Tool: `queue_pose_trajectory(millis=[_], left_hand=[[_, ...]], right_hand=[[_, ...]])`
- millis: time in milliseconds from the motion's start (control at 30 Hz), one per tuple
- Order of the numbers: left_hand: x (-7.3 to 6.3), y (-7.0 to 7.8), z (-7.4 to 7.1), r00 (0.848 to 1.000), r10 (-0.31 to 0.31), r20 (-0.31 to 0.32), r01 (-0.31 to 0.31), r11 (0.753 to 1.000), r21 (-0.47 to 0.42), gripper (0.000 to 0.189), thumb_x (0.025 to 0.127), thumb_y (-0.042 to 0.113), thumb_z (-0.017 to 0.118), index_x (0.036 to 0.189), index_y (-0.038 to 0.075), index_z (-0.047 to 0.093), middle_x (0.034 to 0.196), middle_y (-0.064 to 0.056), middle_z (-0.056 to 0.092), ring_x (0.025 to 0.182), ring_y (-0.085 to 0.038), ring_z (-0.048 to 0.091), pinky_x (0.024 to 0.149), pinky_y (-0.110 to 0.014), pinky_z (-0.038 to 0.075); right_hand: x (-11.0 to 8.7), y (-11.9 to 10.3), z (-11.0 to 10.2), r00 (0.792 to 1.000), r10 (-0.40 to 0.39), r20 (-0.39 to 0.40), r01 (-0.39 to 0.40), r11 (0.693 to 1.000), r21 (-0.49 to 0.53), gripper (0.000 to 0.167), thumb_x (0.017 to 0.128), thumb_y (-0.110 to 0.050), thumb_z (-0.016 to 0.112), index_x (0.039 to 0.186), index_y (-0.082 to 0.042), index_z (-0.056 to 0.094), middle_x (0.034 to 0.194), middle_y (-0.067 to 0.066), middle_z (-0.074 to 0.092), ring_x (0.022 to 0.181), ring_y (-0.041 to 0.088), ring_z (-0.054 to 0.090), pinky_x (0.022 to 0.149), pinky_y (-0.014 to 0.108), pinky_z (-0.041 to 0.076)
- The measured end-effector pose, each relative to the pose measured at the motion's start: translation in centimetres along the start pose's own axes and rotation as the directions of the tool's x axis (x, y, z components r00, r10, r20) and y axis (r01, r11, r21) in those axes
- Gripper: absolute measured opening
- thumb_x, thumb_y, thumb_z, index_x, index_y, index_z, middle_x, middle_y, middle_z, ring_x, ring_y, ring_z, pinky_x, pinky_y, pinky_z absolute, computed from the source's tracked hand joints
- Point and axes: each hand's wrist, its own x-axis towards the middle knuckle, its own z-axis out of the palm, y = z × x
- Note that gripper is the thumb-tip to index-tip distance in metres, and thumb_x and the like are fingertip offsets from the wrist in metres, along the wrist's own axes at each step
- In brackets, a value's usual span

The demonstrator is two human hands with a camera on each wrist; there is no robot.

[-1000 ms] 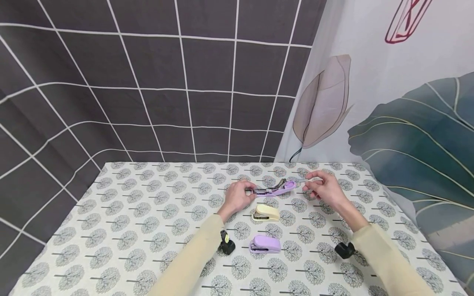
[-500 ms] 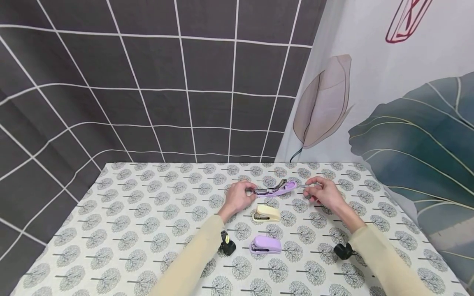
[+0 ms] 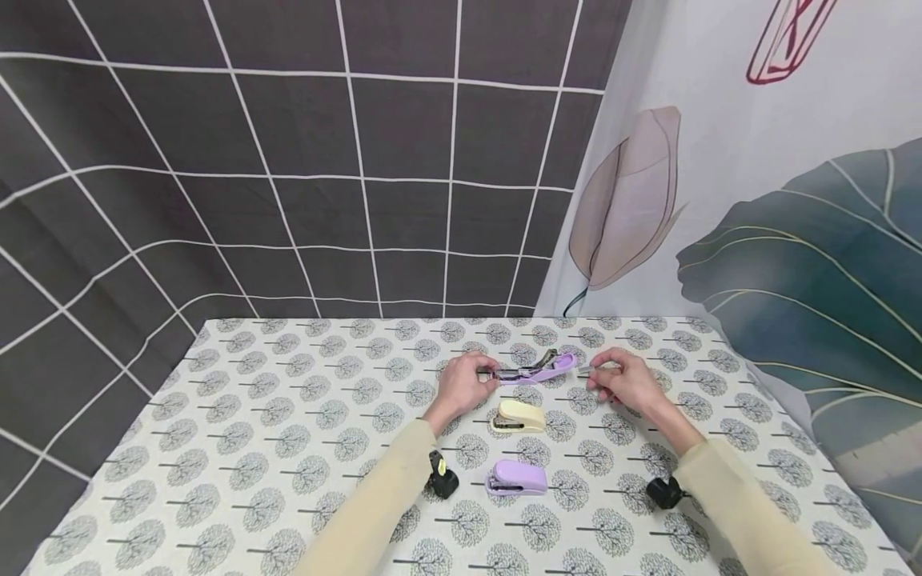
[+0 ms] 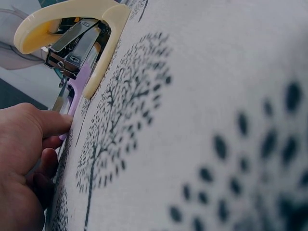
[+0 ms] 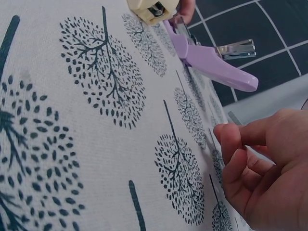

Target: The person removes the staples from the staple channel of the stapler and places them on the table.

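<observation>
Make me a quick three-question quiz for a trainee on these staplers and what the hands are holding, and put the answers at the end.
1. True or false: the left hand grips one end of the opened purple stapler.
2. Pick one. The middle stapler is: (a) green, (b) pale yellow, (c) red.
3. Fill the blank: the thin silvery strip is held by the person's ____ hand.

Key:
1. True.
2. (b).
3. Right: the right hand pinches it.

indoors, room type unclear, gridded drape (image 3: 403, 128), leafy drape (image 3: 709, 176), patterned tablecloth (image 3: 245, 432)
</observation>
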Motion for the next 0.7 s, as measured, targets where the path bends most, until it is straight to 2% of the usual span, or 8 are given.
queue_pose_trajectory(millis=[467, 700], left_hand=[[0.0, 0.08, 0.01, 1.0, -0.005, 0.0, 0.005, 1.0, -0.007, 0.026, 0.083, 0.017, 0.08, 0.108, 0.016, 0.075, 0.115, 0.0, 0.069, 0.113, -0.026, 0.061, 0.097, -0.046, 0.045], [-0.04, 0.05, 0.03, 1.0, -0.013, 0.004, 0.013, 1.0, -0.002, 0.027, 0.083, 0.017, 0.08, 0.11, 0.015, 0.075, 0.121, -0.001, 0.068, 0.118, -0.029, 0.059, 0.1, -0.048, 0.043]], right_hand=[[0.37, 0.42, 0.57, 1.0, -0.004, -0.018, 0.003, 0.998, -0.06, 0.02, 0.098, -0.002, 0.058, 0.115, 0.007, 0.054, 0.082, 0.009, 0.07, 0.061, 0.016, 0.062, 0.05, 0.027, 0.048], [0.51, 0.46, 0.74, 1.0, 0.003, -0.029, -0.006, 0.994, -0.114, 0.019, 0.096, 0.0, 0.059, 0.114, 0.007, 0.056, 0.08, 0.009, 0.069, 0.061, 0.017, 0.062, 0.053, 0.027, 0.051]])
